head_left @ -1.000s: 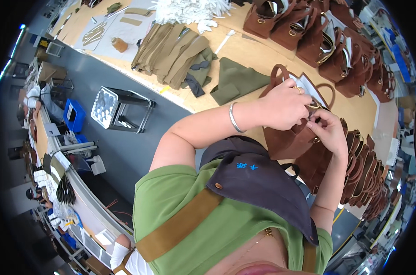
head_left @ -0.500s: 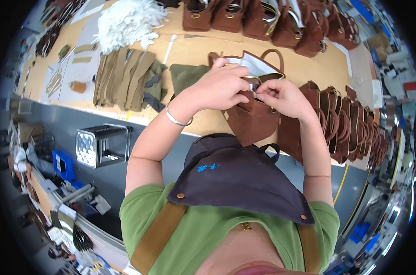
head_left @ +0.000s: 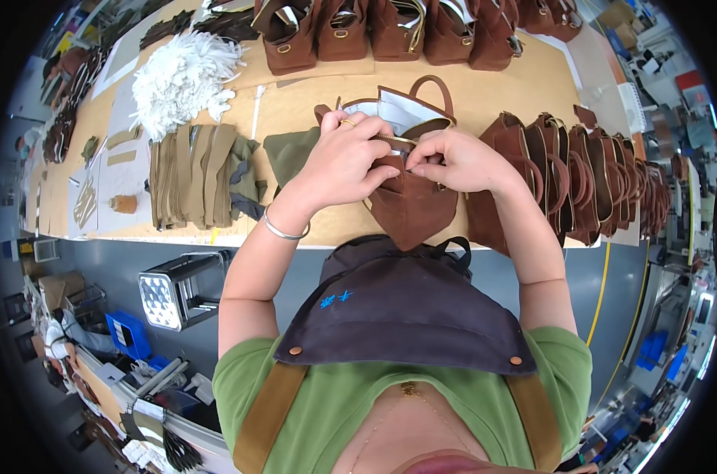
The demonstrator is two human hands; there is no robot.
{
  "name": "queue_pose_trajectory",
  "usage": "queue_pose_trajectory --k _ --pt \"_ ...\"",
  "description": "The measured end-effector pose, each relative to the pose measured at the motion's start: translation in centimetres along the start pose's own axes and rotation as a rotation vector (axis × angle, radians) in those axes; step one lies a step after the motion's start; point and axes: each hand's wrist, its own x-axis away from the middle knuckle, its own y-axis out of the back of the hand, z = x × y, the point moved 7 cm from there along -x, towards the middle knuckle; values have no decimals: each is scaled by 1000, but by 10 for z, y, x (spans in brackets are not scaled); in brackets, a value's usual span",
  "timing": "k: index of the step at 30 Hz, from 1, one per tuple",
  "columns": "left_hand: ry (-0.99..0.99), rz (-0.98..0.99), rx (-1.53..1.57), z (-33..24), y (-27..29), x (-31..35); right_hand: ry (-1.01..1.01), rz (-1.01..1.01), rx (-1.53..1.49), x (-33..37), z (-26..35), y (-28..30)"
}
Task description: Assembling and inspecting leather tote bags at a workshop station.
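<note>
A brown handbag with a pale lining and looped handles stands at the front of the table, its mouth spread apart. My left hand grips the left side of its rim, thumb outside and fingers over the edge. With thumb and forefinger pressed together, my right hand pinches the rim close to the left fingertips. A gold-toothed zipper runs between the two hands. The fingers hide whatever small part lies under the right fingertips.
More brown handbags stand packed together at the right, and others line the table's far side. Olive-brown strips and a heap of white strips lie leftward. A metal stool is on the floor.
The view has shifted, so the table's contents sit further left. Both hands stay on the handbag's rim; the right fingers remain pinched close to the left ones.
</note>
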Motion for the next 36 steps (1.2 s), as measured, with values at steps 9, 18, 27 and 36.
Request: queue_pose_trajectory --k 9,18,27,36 --pt "-15 -4 -27 -3 1 -1 -4 2 16 2 1 0" --pt "-15 -5 -26 -4 1 0 -5 -9 -5 1 -3 -3" --pt "15 48 -43 -3 -2 -3 -50 -39 -139 0 -7 -9" --pt "24 -28 149 11 7 -2 -29 -193 -47 5 -6 -9"
